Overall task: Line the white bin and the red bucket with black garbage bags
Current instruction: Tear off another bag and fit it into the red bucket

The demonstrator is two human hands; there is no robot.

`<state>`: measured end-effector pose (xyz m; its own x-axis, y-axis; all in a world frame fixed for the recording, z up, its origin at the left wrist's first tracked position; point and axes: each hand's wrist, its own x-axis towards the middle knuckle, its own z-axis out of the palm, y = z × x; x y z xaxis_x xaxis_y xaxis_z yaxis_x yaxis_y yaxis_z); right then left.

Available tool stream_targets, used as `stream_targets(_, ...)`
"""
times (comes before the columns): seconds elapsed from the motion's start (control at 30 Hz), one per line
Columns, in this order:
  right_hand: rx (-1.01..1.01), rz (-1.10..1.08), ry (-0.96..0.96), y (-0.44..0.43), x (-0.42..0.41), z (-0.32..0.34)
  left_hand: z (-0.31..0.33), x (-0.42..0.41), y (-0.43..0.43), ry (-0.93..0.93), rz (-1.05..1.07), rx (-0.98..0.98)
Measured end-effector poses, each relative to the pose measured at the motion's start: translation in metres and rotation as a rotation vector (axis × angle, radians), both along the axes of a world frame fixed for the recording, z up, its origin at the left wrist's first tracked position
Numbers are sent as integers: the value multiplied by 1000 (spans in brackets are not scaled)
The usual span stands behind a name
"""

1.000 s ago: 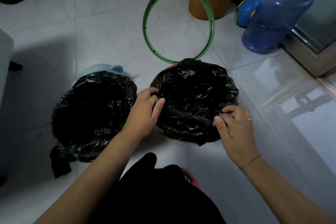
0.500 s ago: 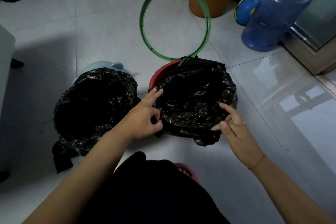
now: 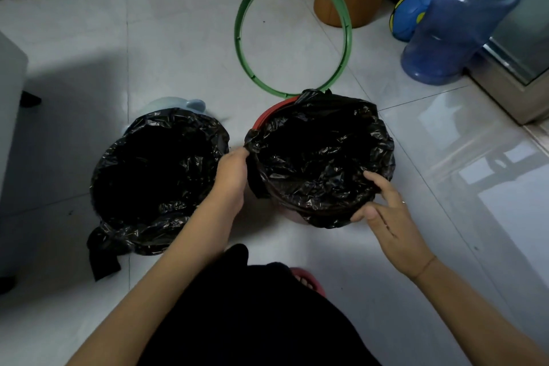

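Left hand point(image 3: 231, 171) now fist-tight on garbage bag point(image 3: 322, 166) edge, right hand point(image 3: 395, 217) astride rim

Left hand point(image 3: 231, 172), at the left side of the red bucket point(image 3: 267, 114): back turned up, fingers curled round the edge of the black garbage bag point(image 3: 320, 157). Right hand point(image 3: 392, 217), at the bucket's near right side: thumb against the bag's outer fold, fingers spread over the rim, pinching the bag there. Both forearms bare, converging on the bucket from its near side.
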<state>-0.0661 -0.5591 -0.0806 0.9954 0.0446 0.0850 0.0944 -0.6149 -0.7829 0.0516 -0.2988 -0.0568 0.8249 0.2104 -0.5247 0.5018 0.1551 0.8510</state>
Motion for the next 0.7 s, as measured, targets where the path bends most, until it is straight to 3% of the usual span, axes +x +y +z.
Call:
stream_targets(0.1,50,-29,19,1,8,6,14,37,-2,29,-34,78)
stream_targets(0.33,341,-29,142,-2,20,19,17,89,-15,101,-344,173)
stream_targets(0.5,304,47,270,-12,25,34,12,105,-16,190,-247,99)
stream_targets(0.6,222,105,271,-20,27,51,17,113,-19,93,-289,426)
stream_targets(0.7,118,58,147,-30,45,70,28,112,-24,-137,-442,770)
